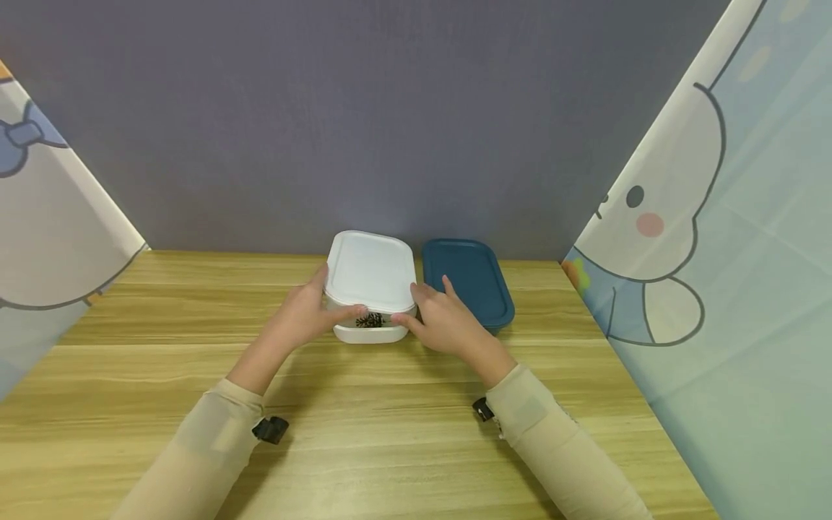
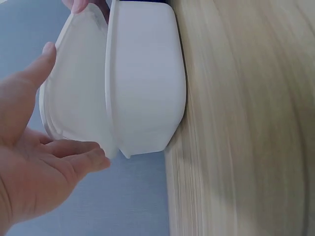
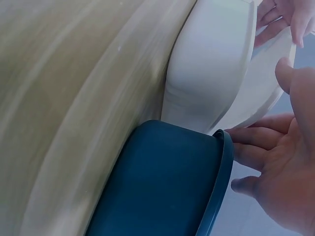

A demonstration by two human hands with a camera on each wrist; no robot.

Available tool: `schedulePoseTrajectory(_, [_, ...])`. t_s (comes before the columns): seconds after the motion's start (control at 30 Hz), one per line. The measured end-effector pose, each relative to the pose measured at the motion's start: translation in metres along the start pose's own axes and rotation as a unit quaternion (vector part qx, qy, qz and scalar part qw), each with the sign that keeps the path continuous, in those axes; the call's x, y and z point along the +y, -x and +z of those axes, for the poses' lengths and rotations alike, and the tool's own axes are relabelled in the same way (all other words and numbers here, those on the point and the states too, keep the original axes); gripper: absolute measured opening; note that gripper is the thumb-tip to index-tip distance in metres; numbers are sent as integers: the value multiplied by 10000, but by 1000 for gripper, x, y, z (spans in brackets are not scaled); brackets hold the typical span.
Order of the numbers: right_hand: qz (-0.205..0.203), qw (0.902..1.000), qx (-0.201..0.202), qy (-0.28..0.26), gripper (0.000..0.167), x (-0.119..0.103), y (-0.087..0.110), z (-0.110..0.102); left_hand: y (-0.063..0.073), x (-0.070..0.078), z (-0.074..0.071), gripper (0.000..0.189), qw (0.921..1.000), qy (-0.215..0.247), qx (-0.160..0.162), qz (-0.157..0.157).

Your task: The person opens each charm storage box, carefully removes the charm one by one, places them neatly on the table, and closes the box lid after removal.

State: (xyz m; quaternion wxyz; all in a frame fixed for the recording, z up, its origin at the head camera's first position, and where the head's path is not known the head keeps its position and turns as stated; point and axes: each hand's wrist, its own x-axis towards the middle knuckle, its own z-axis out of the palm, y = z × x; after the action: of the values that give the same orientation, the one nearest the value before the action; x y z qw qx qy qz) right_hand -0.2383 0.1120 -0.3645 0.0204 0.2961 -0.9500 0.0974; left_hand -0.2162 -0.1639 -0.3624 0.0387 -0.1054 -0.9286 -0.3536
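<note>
Lid (image 1: 370,269) partly hides dark thing (image 1: 371,321) w/in box (image 1: 370,336), ID unclear.

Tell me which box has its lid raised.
The white box, left of the blue box: its white lid tilts, leaving a gap at the front; the blue lid sits flat.

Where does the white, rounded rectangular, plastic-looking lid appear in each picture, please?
Head: the white, rounded rectangular, plastic-looking lid lies just left of centre.
Left wrist: upper left.
Right wrist: upper right.
Shared landmark: the deep white, plastic-looking box, below the lid in head view, right of it in left wrist view, left of it in right wrist view.
</note>
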Motion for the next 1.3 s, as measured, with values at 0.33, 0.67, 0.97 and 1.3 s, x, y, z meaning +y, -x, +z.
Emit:
schedulePoseTrajectory(0.33, [15,9989,-27,-458,85,2,1,3,4,-2,2,112,9997,222,30,-97])
schedulePoseTrajectory(0.67, [-167,9950,462,-872,84,-1,-1,2,6,-6,2,112,9967,774,213,-103])
schedulePoseTrajectory(0.97, [-121,9910,475,-1246,84,-10,-4,1,13,-13,-9,119,9952,836,198,-479])
schedulePoseTrajectory(1.3, [225,9532,1020,-2837,78,-22,-6,4,23,-16,-15,118,9961,678,294,-488])
